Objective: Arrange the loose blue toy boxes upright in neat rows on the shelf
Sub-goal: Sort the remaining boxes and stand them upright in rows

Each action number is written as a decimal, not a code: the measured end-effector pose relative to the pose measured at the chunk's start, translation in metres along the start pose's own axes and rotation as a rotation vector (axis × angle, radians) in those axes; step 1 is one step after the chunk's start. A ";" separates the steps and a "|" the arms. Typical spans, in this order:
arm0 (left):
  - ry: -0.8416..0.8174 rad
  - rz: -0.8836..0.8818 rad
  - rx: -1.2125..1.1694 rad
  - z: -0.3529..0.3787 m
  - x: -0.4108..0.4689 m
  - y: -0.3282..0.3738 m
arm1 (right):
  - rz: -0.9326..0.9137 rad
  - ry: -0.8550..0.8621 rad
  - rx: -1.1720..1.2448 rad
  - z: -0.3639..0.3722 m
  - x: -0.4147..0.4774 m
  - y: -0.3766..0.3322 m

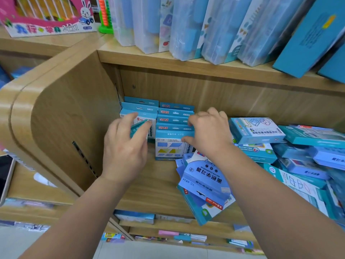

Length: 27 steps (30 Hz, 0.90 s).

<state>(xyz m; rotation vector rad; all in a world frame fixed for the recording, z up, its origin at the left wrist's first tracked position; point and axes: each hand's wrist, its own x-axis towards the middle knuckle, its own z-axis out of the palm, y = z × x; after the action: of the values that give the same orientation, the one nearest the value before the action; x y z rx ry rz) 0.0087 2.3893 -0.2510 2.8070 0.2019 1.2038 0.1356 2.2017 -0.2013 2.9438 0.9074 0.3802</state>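
Two rows of upright blue toy boxes stand at the back left of the wooden shelf [149, 186]: a left row [141, 108] and a right row [175, 113]. My left hand [125, 148] pinches a teal box [138, 127], seen edge-on and blurred, just in front of the left row. My right hand [210, 133] curls over the right row, with its thumb on the front box [168, 148]. Several loose boxes [203, 186] lie tilted by the shelf's front edge under my right forearm. A jumbled pile of blue boxes [302, 146] fills the right side.
The shelf's curved wooden side panel [71, 118] closes the left. The shelf above carries tall clear and blue packs [186, 25] and a pink toy box [46, 15]. Lower shelves [168, 234] hold more packs. Bare board lies in front of the left row.
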 end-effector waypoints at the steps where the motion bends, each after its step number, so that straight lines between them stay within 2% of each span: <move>1: 0.028 -0.026 -0.048 -0.001 -0.003 -0.001 | 0.011 -0.006 -0.017 -0.001 0.001 -0.001; 5: 0.043 -0.276 -0.312 -0.012 -0.013 0.005 | 0.014 -0.015 -0.069 -0.001 0.005 -0.006; 9: -0.104 -0.658 -0.533 -0.016 -0.016 0.006 | 0.039 -0.023 -0.048 0.000 0.004 -0.007; 11: -0.165 -0.772 -0.583 -0.016 -0.016 0.006 | 0.059 -0.030 -0.032 -0.002 0.001 -0.008; 13: -0.155 -0.767 -0.577 -0.023 -0.013 0.008 | 0.065 -0.024 -0.006 -0.004 -0.003 -0.009; 16: -0.025 -0.684 -0.659 -0.044 0.001 0.018 | 0.024 0.018 0.096 -0.011 -0.014 -0.009; 18: 0.062 -0.601 -0.744 -0.061 0.012 0.029 | -0.003 0.058 0.304 -0.020 -0.023 -0.009; 21: 0.144 -0.476 -0.892 -0.082 0.032 0.049 | -0.029 0.083 0.802 -0.040 -0.041 -0.008; 23: 0.124 -0.456 -1.018 -0.093 0.044 0.066 | -0.072 0.078 1.041 -0.055 -0.053 -0.003; 27: -0.037 -0.445 -1.231 -0.099 0.059 0.107 | -0.049 0.088 1.263 -0.075 -0.077 0.024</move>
<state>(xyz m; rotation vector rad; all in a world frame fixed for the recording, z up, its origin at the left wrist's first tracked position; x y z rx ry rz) -0.0134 2.2951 -0.1273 1.5905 0.0373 0.7421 0.0688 2.1359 -0.1435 3.9566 1.7106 -0.1823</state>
